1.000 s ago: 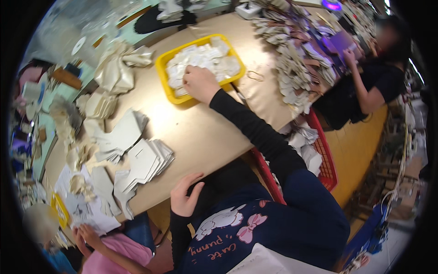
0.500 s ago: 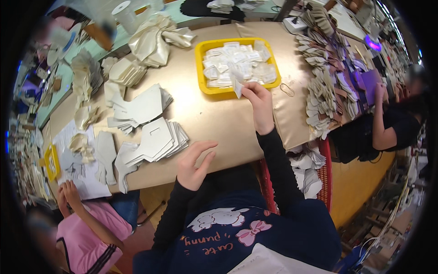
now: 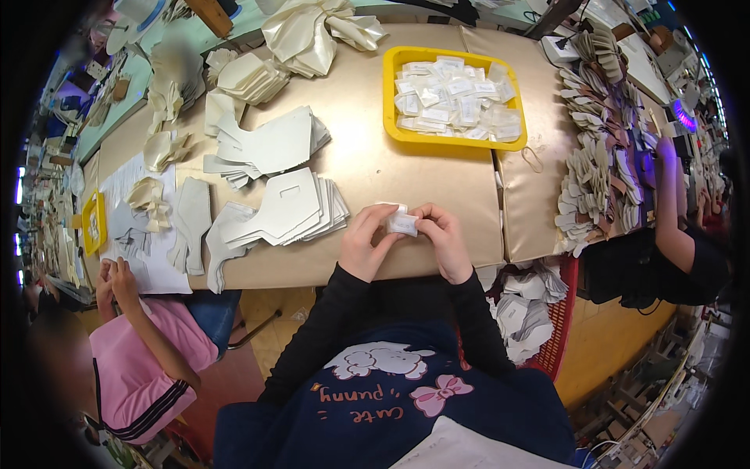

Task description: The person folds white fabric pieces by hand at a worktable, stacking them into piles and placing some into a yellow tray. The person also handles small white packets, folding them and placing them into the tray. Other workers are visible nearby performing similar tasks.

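Observation:
A small white packet (image 3: 401, 223) with faint print is pinched between my two hands, close to the table's near edge. My left hand (image 3: 367, 238) grips its left side with thumb and fingers. On its right side, my right hand (image 3: 444, 238) holds the edge between thumb and forefinger. Beyond them stands a yellow tray (image 3: 457, 144) heaped with similar small white packets (image 3: 457, 94). Just left of my left hand lies a fanned stack of pale cut shoe-upper pieces (image 3: 285, 205), with another stack of pale pieces (image 3: 273, 141) behind it.
Cream glossy pieces (image 3: 301, 35) lie at the far left. Layered pale and brown pieces (image 3: 586, 156) line the table's right side. A red basket (image 3: 564, 313) of white pieces stands below the right edge. One co-worker in pink (image 3: 148, 352) sits left, another in black (image 3: 648, 266) right.
My right hand has come back from the yellow tray with a packet, down toward the near edge. My left hand has moved in and now grips the packet too. The view has shifted slightly.

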`<state>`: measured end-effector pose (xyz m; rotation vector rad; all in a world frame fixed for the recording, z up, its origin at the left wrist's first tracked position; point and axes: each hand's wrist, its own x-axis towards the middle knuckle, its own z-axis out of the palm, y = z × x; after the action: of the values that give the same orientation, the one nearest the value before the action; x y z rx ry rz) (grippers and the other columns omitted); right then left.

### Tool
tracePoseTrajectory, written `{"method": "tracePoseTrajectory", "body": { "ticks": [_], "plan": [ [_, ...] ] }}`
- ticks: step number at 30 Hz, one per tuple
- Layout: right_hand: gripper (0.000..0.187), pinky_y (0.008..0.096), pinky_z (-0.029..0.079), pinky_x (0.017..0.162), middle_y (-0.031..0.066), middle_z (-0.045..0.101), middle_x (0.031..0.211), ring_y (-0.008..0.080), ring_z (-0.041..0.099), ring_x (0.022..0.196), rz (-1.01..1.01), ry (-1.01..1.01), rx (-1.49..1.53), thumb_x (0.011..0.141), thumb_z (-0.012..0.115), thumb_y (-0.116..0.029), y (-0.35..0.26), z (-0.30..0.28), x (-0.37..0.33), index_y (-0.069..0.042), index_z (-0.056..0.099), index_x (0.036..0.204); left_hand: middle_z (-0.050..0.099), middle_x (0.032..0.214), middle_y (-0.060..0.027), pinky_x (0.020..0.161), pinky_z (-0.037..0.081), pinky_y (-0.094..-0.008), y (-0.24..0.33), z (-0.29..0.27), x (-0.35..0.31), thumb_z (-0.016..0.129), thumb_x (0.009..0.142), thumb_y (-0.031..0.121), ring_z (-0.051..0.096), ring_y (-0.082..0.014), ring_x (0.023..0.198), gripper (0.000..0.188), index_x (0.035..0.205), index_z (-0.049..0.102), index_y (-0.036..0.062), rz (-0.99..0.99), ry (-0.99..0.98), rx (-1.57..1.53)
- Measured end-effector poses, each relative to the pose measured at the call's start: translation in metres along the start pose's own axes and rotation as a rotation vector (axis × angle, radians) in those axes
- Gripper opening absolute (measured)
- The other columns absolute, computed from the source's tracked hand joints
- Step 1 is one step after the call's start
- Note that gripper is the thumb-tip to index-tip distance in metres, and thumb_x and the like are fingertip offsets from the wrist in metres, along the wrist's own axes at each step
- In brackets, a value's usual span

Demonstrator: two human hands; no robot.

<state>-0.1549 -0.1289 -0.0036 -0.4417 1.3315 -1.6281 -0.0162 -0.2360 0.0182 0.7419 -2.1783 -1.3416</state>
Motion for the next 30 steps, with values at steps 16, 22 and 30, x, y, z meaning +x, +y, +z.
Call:
{"method": "tracePoseTrajectory", "body": {
  "ticks": [16,22,30],
  "plan": [
    [0.04,0.0249,0.05,0.073,0.0062,0.06,0.098,0.0103,0.059,0.076,-0.349,0.268,-0.656,0.089,0.069,-0.009,-0.028,0.019,0.008,-0.001,0.056,0.125,0.062,0.118,-0.0154,0.095,0.051,-0.0306,-0.008,-0.019,-0.021,0.062,0.09,-0.007,0.064,-0.0236,0.111,0.032,0.121,0.053,-0.0048,-0.284,0.343,-0.657],
    [0.034,0.0205,0.048,0.067,0.0032,0.061,0.086,0.0071,0.059,0.075,-0.091,-0.037,-0.141,0.092,0.063,-0.003,-0.011,0.046,0.01,0.0,0.056,0.125,0.063,0.117,-0.0153,0.093,0.052,-0.0297,-0.007,-0.015,-0.024,0.062,0.089,-0.011,0.065,-0.0233,0.11,0.032,0.12,0.054,-0.0053,-0.251,0.352,-0.617],
    [0.024,0.0229,0.049,0.064,0.0046,0.065,0.08,0.0094,0.06,0.067,-0.321,0.277,-0.563,0.092,0.062,-0.002,-0.039,0.034,0.03,0.001,0.064,0.115,0.063,0.115,-0.0156,0.09,0.053,-0.031,0.011,-0.035,-0.023,0.066,0.089,-0.006,0.066,-0.0248,0.107,0.032,0.118,0.054,-0.0048,-0.258,0.531,-0.638]
  ]
}}
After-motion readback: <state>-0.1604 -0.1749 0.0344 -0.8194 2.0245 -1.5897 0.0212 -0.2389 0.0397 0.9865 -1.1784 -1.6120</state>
